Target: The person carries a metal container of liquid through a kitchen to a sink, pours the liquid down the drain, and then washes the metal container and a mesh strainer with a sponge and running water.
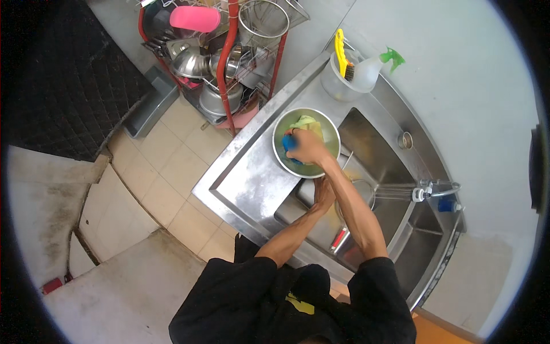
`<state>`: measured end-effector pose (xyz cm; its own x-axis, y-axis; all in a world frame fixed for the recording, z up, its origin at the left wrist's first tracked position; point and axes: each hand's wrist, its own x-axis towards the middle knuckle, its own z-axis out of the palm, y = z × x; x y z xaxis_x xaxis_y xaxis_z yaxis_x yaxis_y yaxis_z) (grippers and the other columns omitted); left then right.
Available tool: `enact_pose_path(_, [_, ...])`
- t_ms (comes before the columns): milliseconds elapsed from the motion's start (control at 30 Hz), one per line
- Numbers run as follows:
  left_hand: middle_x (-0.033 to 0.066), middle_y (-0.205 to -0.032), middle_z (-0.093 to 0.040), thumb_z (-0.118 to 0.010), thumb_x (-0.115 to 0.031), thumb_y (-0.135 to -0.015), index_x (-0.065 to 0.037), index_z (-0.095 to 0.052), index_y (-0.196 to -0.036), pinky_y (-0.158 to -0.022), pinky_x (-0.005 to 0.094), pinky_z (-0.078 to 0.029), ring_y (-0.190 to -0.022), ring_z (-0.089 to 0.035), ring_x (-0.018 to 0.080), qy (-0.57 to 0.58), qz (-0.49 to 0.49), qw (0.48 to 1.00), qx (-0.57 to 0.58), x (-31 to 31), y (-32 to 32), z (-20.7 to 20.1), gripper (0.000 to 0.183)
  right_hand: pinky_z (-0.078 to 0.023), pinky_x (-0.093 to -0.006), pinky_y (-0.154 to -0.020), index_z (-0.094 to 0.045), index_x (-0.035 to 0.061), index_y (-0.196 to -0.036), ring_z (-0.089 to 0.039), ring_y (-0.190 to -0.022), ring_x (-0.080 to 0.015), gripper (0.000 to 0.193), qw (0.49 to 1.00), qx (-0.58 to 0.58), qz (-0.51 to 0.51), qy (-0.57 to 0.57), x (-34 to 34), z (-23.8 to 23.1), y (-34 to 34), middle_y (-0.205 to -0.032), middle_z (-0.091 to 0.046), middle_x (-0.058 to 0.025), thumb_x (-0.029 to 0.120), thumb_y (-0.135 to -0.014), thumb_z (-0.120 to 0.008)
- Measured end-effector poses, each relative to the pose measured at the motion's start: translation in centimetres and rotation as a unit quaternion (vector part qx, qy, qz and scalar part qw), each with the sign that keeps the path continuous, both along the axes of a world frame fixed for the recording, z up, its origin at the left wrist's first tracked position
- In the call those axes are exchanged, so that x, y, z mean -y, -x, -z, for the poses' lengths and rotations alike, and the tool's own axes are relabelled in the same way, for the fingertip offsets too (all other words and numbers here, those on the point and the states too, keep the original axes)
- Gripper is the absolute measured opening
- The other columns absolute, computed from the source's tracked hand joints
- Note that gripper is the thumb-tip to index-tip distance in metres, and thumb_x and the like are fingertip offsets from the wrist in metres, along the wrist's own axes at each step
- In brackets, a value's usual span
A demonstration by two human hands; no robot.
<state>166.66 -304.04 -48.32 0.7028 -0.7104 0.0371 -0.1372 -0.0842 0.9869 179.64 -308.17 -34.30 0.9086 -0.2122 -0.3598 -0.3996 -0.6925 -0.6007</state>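
A round metal bowl [279, 157] rests on the sink's steel drainboard, beside the basin. My right hand [307, 147] reaches down into it, fingers closed around a blue, soft-looking piece [288, 143] whose kind I cannot make out. Next to those fingers, a yellow-green cloth or sponge [307, 122] lies inside the bowl. My left hand [324, 194] is at the bowl's near edge, just below my right forearm. The bowl and the arm hide its fingers, so its grip does not show.
In the steel sink [366, 135], water runs from the tap [423, 192] over a round strainer [366, 195] and other metalware. A plastic tub [338, 83] with a yellow brush [341, 54] and a spray bottle [369, 70] stands behind. Far left, a red-framed rack [223, 74] holds pots.
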Motion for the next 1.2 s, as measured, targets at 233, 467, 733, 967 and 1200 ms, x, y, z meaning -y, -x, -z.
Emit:
enact_pose_path(233, [0.0198,-0.138,-0.040,-0.059,-0.024,-0.078,0.002,-0.052,-0.109,-0.104,0.0503,-0.023,-0.124,-0.035,0.0396,0.048,0.005,0.992,0.117,-0.1,0.3,3.3,0.041,-0.048,-0.0400,-0.087,-0.052,-0.0001,-0.119,-0.060,-0.096,-0.0360,0.056,0.980,0.023,-0.002,0.199,-3.1,6.6,1.4,-0.103,-0.062,-0.0221,0.007,-0.065,-0.066])
enact_pose_path(467, [0.0152,-0.144,-0.032,-0.048,0.003,-0.069,0.005,-0.047,-0.124,-0.112,0.0427,-0.016,-0.135,-0.023,0.0365,-0.041,0.076,0.991,0.105,-0.1,-1.8,3.1,0.055,-0.049,-0.0400,-0.084,-0.061,0.0015,-0.108,-0.061,-0.096,-0.0337,0.041,0.988,0.129,0.049,0.068,-2.5,2.9,1.6,-0.104,-0.062,-0.0209,0.004,-0.066,-0.061])
enact_pose_path(733, [0.0173,-0.132,-0.046,-0.053,0.000,-0.074,0.005,-0.054,-0.108,-0.105,0.0400,-0.028,-0.125,-0.038,0.0335,-0.129,0.071,0.969,0.197,0.2,-1.2,0.3,0.034,-0.047,-0.0273,-0.079,-0.063,0.0037,-0.109,-0.061,-0.090,-0.0183,0.043,0.835,0.271,0.282,-0.387,1.1,0.1,7.1,-0.104,-0.064,-0.0094,0.005,-0.066,-0.063])
enact_pose_path(967, [0.0201,-0.126,-0.049,-0.057,-0.006,-0.076,0.004,-0.053,-0.108,-0.100,0.0418,-0.032,-0.116,-0.043,0.0342,-0.138,0.088,0.980,0.115,-0.3,-1.3,1.1,0.033,-0.046,-0.0317,-0.078,-0.049,0.0032,-0.109,-0.057,-0.102,-0.0230,0.043,0.612,0.279,0.235,-0.702,2.9,3.5,6.3,-0.113,-0.058,-0.0149,0.005,-0.067,-0.044])
enact_pose_path(1200, [0.0228,-0.121,-0.051,-0.060,-0.011,-0.079,0.003,-0.052,-0.108,-0.096,0.0437,-0.036,-0.106,-0.049,0.0349,-0.149,0.062,0.987,-0.010,0.1,-0.8,1.3,0.033,-0.046,-0.0362,-0.059,-0.051,0.0053,-0.118,-0.060,-0.095,-0.0286,0.040,0.390,0.267,0.206,-0.857,5.5,3.1,9.7,-0.117,-0.058,-0.0230,0.024,-0.082,-0.048])
